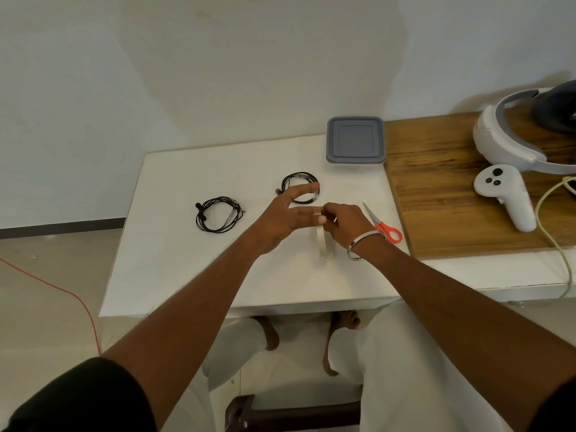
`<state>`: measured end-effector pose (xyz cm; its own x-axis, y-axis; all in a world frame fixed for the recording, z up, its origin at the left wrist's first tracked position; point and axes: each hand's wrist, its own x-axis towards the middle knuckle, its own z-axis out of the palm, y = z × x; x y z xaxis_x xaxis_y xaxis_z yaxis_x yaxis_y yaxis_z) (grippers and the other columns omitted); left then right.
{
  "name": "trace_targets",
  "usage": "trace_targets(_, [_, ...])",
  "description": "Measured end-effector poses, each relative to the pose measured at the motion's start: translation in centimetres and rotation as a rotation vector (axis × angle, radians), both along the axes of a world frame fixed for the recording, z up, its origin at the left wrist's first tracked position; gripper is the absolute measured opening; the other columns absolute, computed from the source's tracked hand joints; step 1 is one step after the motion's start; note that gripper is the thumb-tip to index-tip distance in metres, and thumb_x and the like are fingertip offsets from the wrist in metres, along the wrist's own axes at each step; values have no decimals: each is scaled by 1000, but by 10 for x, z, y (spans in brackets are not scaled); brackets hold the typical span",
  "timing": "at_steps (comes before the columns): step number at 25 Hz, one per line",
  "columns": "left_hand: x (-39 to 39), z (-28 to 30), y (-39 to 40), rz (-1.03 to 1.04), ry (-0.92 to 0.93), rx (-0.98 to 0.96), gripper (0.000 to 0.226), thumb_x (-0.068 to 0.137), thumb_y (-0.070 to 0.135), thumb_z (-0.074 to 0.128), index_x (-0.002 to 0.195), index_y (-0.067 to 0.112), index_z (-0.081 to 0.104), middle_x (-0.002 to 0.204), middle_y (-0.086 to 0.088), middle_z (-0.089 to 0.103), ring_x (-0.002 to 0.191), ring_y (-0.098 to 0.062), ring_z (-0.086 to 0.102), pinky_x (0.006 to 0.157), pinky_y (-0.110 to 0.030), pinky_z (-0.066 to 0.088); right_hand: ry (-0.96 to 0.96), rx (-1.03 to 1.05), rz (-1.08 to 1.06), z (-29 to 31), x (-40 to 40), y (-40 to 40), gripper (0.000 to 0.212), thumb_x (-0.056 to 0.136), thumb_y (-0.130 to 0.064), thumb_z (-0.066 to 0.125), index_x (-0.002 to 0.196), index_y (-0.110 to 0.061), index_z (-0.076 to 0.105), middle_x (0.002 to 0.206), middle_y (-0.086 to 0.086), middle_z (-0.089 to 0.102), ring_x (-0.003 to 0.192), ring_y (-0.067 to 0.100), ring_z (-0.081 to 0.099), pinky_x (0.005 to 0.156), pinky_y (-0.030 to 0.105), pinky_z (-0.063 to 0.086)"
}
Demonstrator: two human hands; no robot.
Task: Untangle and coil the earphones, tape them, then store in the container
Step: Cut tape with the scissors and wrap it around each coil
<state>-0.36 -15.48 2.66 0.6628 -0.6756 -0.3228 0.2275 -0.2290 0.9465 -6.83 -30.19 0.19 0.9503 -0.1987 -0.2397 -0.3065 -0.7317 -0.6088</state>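
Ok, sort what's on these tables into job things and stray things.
Job: two coiled earphones, tape roll in the hands, scissors, lidded container.

Stray: white headset, white controller, pale cable.

A plain indoor recording room or lab was suggested: a bare white wall (pixel 249 57) was seen behind a small white table (pixel 174 269), and a VR headset (pixel 517 132) with its white controller (pixel 505 198) was laid on a wooden desk (pixel 442 188) alongside, with a red cable (pixel 78 300) trailed across the floor.
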Motion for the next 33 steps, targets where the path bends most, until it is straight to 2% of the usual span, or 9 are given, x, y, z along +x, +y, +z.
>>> trace_targets(4, [0, -3, -1, 4, -10, 2, 68, 77, 9, 80, 136, 25, 51, 135, 1, 58, 110, -11, 66, 91, -23, 52, 53, -19, 15, 3, -1, -4, 23, 95, -15, 45, 108, -6, 63, 102, 15, 68, 94, 29, 61, 84, 31, 44])
trace_targets(10, [2, -5, -4, 50, -6, -32, 66, 78, 6, 79, 135, 24, 53, 135, 1, 58, 111, -14, 66, 99, -37, 52, 99, -76, 88, -2, -4, -3, 26, 96, -14, 44, 109, -5, 64, 101, 16, 68, 90, 29, 62, 83, 32, 46])
trace_targets(14, [1, -7, -5, 80, -42, -4, 54, 83, 8, 74, 132, 22, 57, 130, 12, 59, 109, -15, 67, 101, -32, 49, 134, -66, 84, -4, -2, -3, 25, 96, -16, 46, 110, -6, 64, 102, 14, 68, 90, 27, 61, 85, 32, 46])
trace_targets(16, [-1, -8, -7, 134, -64, -1, 48, 85, 5, 70, 130, 18, 59, 125, 12, 62, 106, -14, 68, 100, -28, 49, 128, -69, 90, -3, -3, -3, 25, 96, -18, 46, 111, -7, 63, 104, 13, 67, 91, 27, 61, 85, 31, 46])
trace_targets(21, [-2, -14, -10, 235, -78, 5, 45, 81, -1, 72, 124, 11, 64, 114, 13, 66, 96, -10, 69, 97, -35, 53, 105, -102, 142, -2, -1, -3, 26, 94, -12, 48, 118, -9, 60, 108, 13, 66, 96, 28, 60, 86, 29, 44])
trace_targets(25, [-2, -9, -10, 227, -61, -1, 50, 80, -1, 74, 126, 10, 61, 114, 8, 66, 89, -5, 69, 77, -11, 52, 118, -62, 153, -1, -3, -9, 32, 92, -5, 48, 122, -10, 54, 107, 12, 65, 95, 25, 59, 87, 31, 47])
trace_targets(27, [-1, -9, -10, 228, -45, -9, 51, 80, -2, 74, 127, 9, 60, 116, 5, 66, 90, -11, 69, 72, -9, 51, 65, -69, 53, -2, -6, -15, 35, 91, -3, 48, 124, -12, 52, 108, 10, 63, 96, 25, 59, 89, 32, 48])
trace_targets(30, [-2, -8, -11, 245, -32, 1, 50, 80, -4, 73, 127, 8, 60, 113, 7, 66, 89, -13, 68, 73, -10, 51, -85, -276, -128, -9, -13, -31, 26, 90, -6, 52, 116, -12, 52, 113, 10, 57, 89, 25, 60, 80, 32, 51])
trace_targets(33, [-2, -7, -11, 236, -26, 13, 49, 80, -5, 73, 125, 9, 61, 99, 13, 67, 84, -10, 69, 71, -8, 49, -59, -537, -169, -9, -24, -46, 27, 90, -25, 54, 110, -7, 50, 105, 13, 56, 83, 27, 60, 70, 36, 53])
